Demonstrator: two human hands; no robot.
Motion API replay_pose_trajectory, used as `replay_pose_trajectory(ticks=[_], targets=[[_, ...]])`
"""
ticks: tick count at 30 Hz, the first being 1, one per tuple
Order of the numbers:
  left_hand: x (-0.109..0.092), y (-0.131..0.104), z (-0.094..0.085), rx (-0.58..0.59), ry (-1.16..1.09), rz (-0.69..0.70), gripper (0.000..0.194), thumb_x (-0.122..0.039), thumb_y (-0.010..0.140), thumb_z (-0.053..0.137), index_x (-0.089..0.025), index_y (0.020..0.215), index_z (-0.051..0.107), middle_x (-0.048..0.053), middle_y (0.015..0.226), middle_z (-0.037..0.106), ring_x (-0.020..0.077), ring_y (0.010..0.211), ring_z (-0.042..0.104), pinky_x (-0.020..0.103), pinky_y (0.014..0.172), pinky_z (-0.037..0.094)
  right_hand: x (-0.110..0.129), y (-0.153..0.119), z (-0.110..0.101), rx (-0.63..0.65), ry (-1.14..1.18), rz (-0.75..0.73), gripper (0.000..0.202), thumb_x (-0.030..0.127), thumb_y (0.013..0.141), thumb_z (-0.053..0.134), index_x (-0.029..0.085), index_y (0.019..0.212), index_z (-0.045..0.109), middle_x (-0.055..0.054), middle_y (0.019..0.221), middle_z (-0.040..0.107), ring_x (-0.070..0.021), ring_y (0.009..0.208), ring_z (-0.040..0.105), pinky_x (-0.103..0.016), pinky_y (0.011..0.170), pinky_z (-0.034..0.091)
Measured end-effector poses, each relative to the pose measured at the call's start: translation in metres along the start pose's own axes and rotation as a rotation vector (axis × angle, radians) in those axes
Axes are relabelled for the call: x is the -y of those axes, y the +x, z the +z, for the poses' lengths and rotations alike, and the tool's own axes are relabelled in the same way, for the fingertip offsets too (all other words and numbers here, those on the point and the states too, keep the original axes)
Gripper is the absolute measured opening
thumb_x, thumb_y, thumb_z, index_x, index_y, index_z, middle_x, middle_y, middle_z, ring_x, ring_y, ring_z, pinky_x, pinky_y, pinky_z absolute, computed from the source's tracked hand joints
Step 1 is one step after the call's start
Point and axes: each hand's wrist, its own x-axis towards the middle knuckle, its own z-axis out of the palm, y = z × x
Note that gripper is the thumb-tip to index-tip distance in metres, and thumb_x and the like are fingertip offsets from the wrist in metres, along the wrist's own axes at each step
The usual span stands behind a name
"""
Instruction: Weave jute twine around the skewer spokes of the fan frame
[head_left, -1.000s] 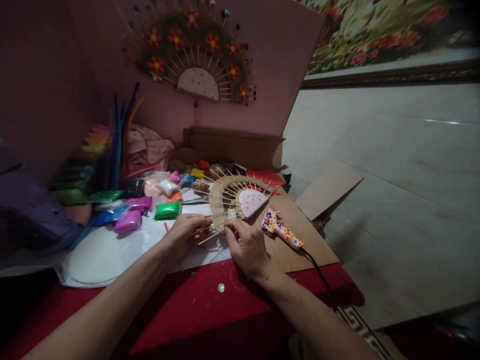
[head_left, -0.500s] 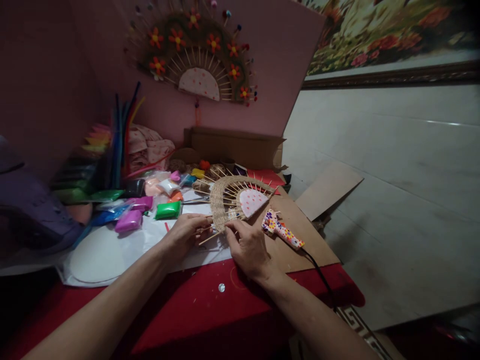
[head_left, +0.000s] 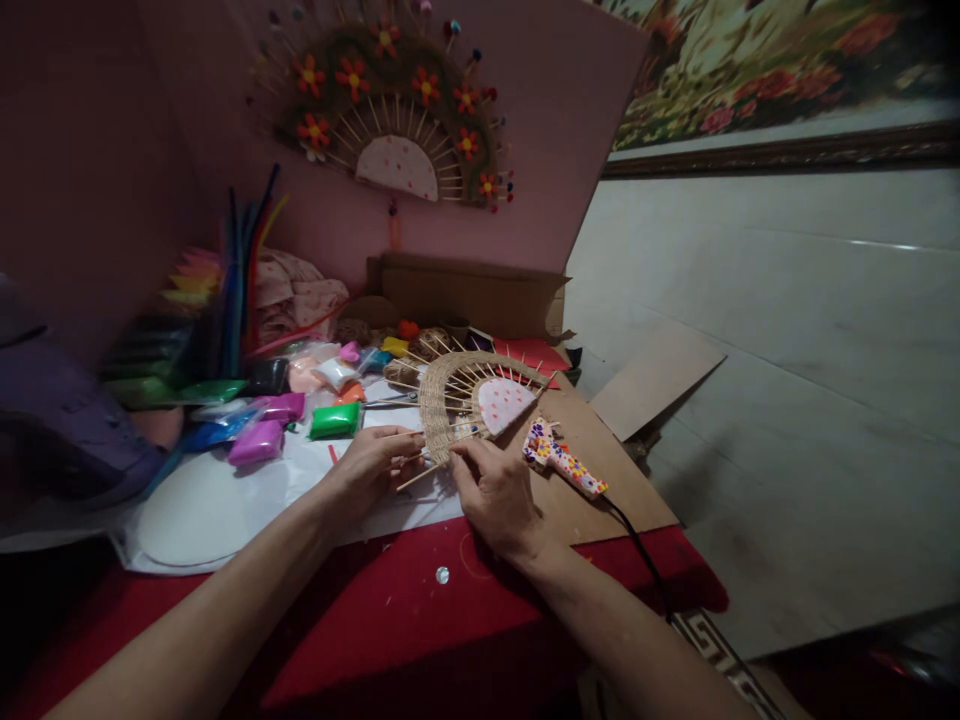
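Observation:
A half-round fan of wooden sticks woven with jute twine (head_left: 437, 398) is held low over the table, its spotted fabric half-circle (head_left: 504, 404) facing up. At its left edge, the fingers of my left hand (head_left: 375, 462) are closed on the stick ends and rim. My right hand (head_left: 495, 490) pinches the near lower end of the woven band, thumb and fingertips together. One bare stick (head_left: 420, 477) pokes out between the two hands. Just right of the fan lies a flower-patterned glue gun (head_left: 564, 460) on cardboard, its black cord running off the edge.
Bags of coloured clay, such as a green one (head_left: 335, 421) and a purple one (head_left: 256, 443), crowd the left. A white disc (head_left: 193, 508) lies nearer. The red tablecloth (head_left: 360, 630) covers the front. A finished flowered fan (head_left: 397, 110) hangs on the wall behind.

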Motion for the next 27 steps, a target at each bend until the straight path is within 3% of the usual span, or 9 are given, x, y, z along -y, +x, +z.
replay_pose_trajectory(ticks=[11,20,27], targets=[[-0.001,0.000,0.002,-0.028,-0.049,-0.007,0.016,-0.011,0.054,0.069,-0.011,0.065,0.059,0.002,0.067,0.060,0.0087,0.057,0.055,0.019,0.053,0.041,0.003,0.005,-0.007,-0.063,0.019,-0.055,0.021,0.022,0.085,0.044,0.019,0.096,0.062,-0.008,0.093,0.055,-0.0181,0.090,0.051,-0.030,0.079,0.042],[0.000,-0.005,0.001,-0.005,-0.024,-0.013,0.017,-0.021,0.059,0.070,-0.012,0.067,0.059,0.002,0.066,0.059,0.0097,0.057,0.054,0.021,0.052,0.039,-0.004,0.037,-0.016,0.117,-0.081,-0.316,0.021,0.017,0.077,0.054,0.024,0.092,0.066,-0.006,0.096,0.053,-0.0211,0.095,0.043,-0.037,0.084,0.037],[0.001,-0.005,0.000,0.011,-0.012,0.011,0.015,-0.020,0.059,0.069,-0.011,0.066,0.060,0.003,0.066,0.060,0.0096,0.056,0.054,0.021,0.050,0.036,-0.012,0.028,-0.003,0.025,-0.002,-0.323,0.025,0.016,0.078,0.052,0.026,0.095,0.067,-0.005,0.094,0.052,-0.0210,0.096,0.043,-0.038,0.085,0.035]])
